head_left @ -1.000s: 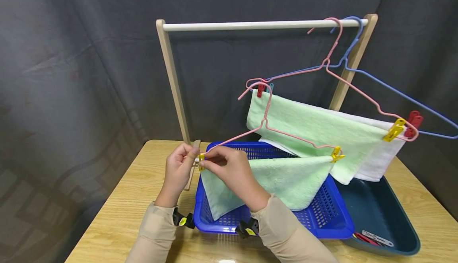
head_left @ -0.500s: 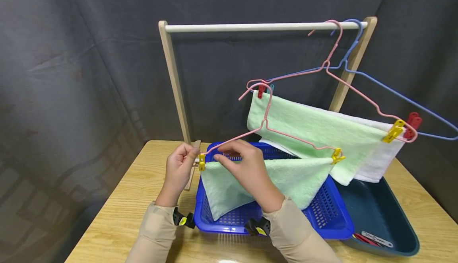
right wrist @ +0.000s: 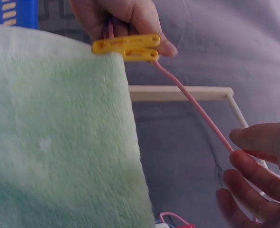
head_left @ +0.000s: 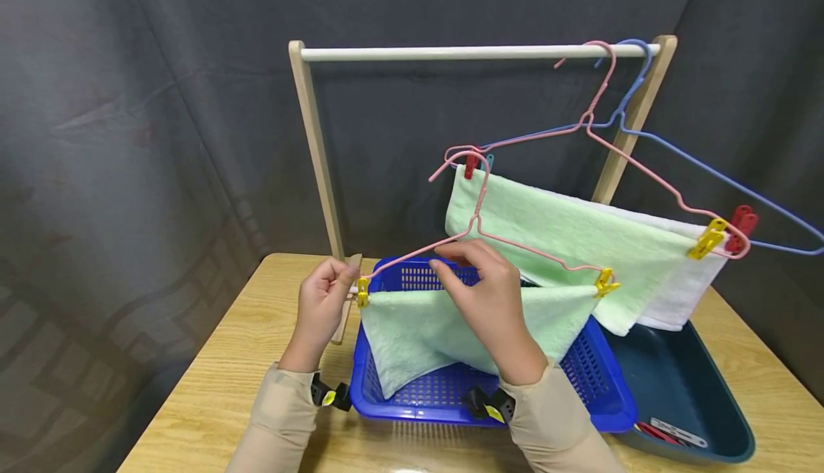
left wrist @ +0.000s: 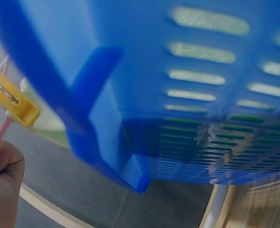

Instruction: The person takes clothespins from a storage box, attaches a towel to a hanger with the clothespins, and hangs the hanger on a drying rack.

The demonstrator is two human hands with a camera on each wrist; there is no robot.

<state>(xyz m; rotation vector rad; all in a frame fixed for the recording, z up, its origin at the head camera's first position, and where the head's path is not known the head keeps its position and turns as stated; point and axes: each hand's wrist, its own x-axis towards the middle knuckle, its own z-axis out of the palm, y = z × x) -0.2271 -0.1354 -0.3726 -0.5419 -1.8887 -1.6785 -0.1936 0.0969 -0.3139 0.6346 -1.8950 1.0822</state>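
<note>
My left hand [head_left: 324, 301] pinches the left end of a pink clothes hanger [head_left: 478, 205], beside a yellow clothespin [head_left: 363, 292]. That clothespin and another yellow clothespin [head_left: 605, 283] at the right end clip a pale green towel [head_left: 418, 330] to the hanger's lower bar. The towel droops over a blue basket [head_left: 412, 411]. My right hand [head_left: 489, 294] is in front of the towel, thumb and fingers apart, close to the hanger's sloping arm. In the right wrist view, its fingertips [right wrist: 239, 137] are right at the pink wire, and the yellow clothespin [right wrist: 130, 47] sits at the towel's corner.
A rack with a white rod [head_left: 444, 53] stands behind. From its right end hang a pink hanger [head_left: 601, 86] with a green towel [head_left: 547, 230] and a blue hanger [head_left: 695, 158] with a white towel [head_left: 669, 308]. A dark tray [head_left: 663, 373] holds small items at right.
My right hand has left the left yellow clothespin and moved right along the hanger's arm. The left hand still holds the hanger's left end.
</note>
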